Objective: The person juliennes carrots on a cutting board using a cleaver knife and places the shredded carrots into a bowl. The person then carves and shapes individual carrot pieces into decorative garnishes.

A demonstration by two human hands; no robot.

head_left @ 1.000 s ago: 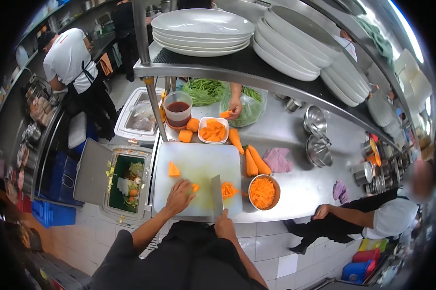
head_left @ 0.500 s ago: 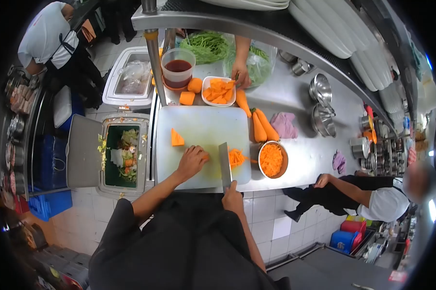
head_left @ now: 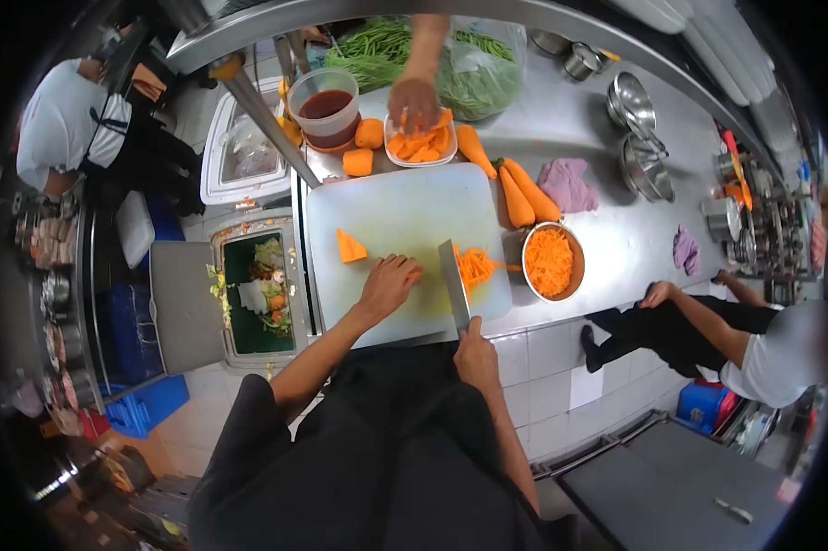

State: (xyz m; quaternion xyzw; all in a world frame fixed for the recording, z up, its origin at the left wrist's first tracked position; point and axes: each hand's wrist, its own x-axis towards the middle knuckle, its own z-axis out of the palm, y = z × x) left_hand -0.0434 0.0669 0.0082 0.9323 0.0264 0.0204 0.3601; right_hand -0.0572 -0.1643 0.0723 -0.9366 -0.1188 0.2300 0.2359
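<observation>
My right hand (head_left: pixel 476 354) grips the handle of a cleaver (head_left: pixel 453 283), whose blade stands upright on the white cutting board (head_left: pixel 405 197). Against the blade's right side lies a pile of carrot shreds (head_left: pixel 474 267). Left of the blade, my left hand (head_left: pixel 388 286) has its curled fingers over a carrot piece (head_left: pixel 415 275), mostly hidden beneath them. A wedge-shaped carrot chunk (head_left: pixel 349 246) rests on the board's left part. Right of the board stands a metal pot (head_left: pixel 580 266) holding shredded carrot (head_left: pixel 549 262).
Another person's hand (head_left: pixel 416 103) is over a white container (head_left: pixel 423 162) of carrot slices. Whole carrots (head_left: pixel 517 197) lie beside a purple cloth (head_left: pixel 568 184). Left of the table is an open waste bin (head_left: pixel 256 347). A metal post (head_left: pixel 265 119) rises near the board's corner.
The view has shifted, so the table appears farther right and higher. The other person's hand has moved from beside the container to over its carrot slices. My hands keep their holds.
</observation>
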